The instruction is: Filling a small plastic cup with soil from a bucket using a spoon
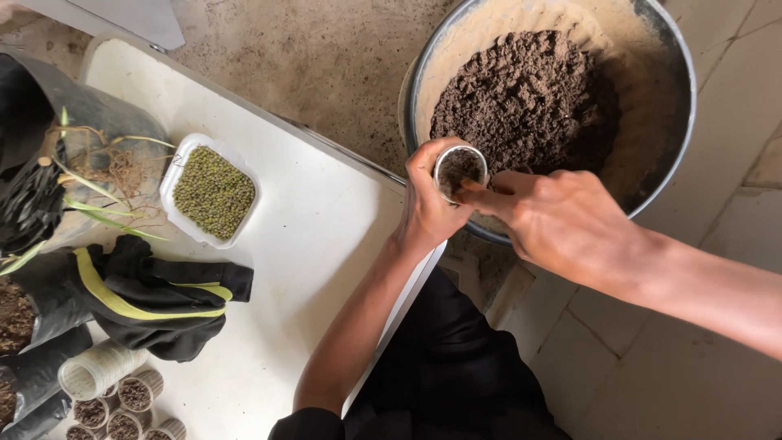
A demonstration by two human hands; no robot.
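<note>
Far left of the grip, black grow bags (37,195) with roots and green shoots, a black-and-yellow glove (155,297), a stack of small cups (98,371) and soil-filled cups (122,411) sit on the white bench (309,244); a white tray of green seeds (212,193) lies nearer. Left hand (428,204) closed around a small white cup (460,169), held over the near rim of the metal basin (676,106) of dark soil (521,102). Right hand (562,220) just right of it, fingertips (472,195) pinched at the cup's mouth, holding nothing visible beyond soil. Risk: cup is thin, so a hard squeeze could buckle it; a tilt could spill soil off the rim onto the person's dark clothing. Floor is rough concrete and pale tiles, apparently outdoors.
</note>
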